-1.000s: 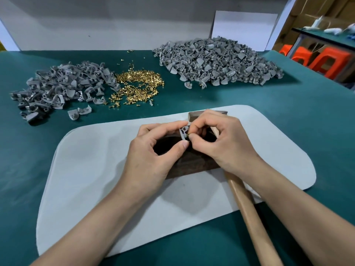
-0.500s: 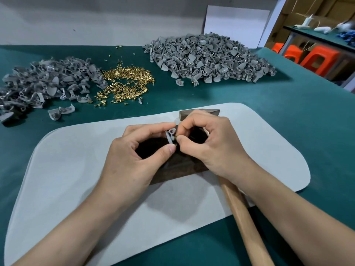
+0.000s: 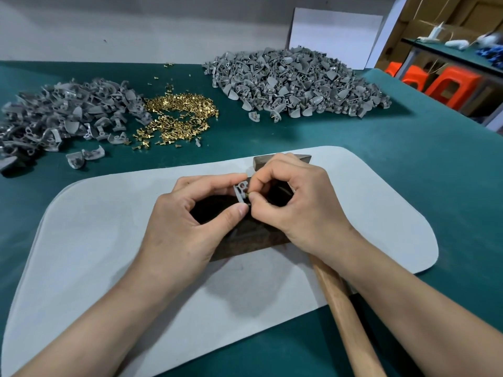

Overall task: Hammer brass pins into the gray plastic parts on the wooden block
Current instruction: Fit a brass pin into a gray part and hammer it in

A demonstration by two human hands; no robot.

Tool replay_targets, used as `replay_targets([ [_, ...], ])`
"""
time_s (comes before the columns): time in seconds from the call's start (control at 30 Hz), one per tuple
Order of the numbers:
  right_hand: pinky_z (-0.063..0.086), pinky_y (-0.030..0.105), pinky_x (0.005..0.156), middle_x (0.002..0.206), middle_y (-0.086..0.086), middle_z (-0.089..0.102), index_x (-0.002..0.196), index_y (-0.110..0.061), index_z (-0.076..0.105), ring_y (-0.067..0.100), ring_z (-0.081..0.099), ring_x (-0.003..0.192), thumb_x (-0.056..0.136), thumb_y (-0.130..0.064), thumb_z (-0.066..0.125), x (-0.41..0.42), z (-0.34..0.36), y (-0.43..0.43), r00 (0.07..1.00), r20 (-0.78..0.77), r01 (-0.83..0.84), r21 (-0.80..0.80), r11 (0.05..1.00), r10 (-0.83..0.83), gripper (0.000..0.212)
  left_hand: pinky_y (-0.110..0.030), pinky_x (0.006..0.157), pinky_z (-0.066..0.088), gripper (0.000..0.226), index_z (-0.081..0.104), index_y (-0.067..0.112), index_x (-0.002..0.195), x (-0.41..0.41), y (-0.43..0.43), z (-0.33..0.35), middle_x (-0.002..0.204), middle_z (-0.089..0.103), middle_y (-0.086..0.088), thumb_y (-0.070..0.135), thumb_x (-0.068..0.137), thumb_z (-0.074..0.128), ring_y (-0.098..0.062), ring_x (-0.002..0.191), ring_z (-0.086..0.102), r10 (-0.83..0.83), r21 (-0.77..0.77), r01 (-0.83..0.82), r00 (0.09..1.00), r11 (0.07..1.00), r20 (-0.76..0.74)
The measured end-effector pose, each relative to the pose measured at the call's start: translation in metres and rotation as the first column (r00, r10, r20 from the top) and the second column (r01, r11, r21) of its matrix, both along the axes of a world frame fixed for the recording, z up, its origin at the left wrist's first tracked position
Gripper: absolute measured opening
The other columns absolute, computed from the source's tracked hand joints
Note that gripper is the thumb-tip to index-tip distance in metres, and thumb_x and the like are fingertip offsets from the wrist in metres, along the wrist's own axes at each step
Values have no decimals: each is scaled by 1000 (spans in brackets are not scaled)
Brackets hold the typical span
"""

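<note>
Over the block (image 3: 251, 240), at the middle of the mat (image 3: 89, 240), our left hand (image 3: 187, 227) pinches a gray part (image 3: 240, 189) between thumb and forefinger. Our right hand (image 3: 302, 208) pinches a pin (image 3: 247, 196) against its side. We cannot tell whether the part rests on the block or is held just above it.

The pin is tiny and smooth, so it may slip from the pinch and be lost on the mat. If it goes in crooked, we judge a blow would bend it or crack the part. The hammer (image 3: 345, 317) lies under our right wrist, and a hasty reach could jog the block.

Our table (image 3: 408, 172) is covered in green cloth. Loose parts (image 3: 62, 115) sit by its left edge, brass pins (image 3: 177, 115) beside them, and a bigger heap (image 3: 294, 83) lies along the far edge. A white board (image 3: 334, 36) leans on the gray wall, with orange stools (image 3: 449, 85) past the far right corner.
</note>
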State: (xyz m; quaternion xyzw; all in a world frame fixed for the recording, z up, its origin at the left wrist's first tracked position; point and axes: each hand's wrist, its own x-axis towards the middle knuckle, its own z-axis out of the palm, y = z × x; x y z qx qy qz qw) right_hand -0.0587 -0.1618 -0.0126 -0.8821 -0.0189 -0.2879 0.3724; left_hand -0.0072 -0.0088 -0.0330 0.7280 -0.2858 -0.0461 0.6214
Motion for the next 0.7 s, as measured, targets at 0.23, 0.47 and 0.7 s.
replay_targets([
  [0.23,45,30,70,71,-1,61,68,-7,67,20,56,73,70,-3,70,0,1,-3,999,-24,-35,11,999,36,5,-18,88,48,32,72,42,96,0,-1,1,97,70,5,32,66,73,-4,96,64,7,-8,-7,1000,1000,-21],
  [0.47,44,22,71,71,-1,64,68,-13,67,12,56,73,72,1,73,-1,4,-6,992,-98,-74,97,993,84,16,-20,88,48,36,73,38,96,0,-2,3,99,70,1,36,62,85,-5,94,65,14,-16,-15,999,1000,-43],
  [0.7,44,23,72,71,0,64,68,-18,66,13,57,74,73,0,74,-2,5,-7,988,-128,-74,125,989,91,20,-20,87,49,36,74,41,93,0,-2,2,98,71,3,37,60,86,-5,94,66,16,-31,-18,998,999,-63],
])
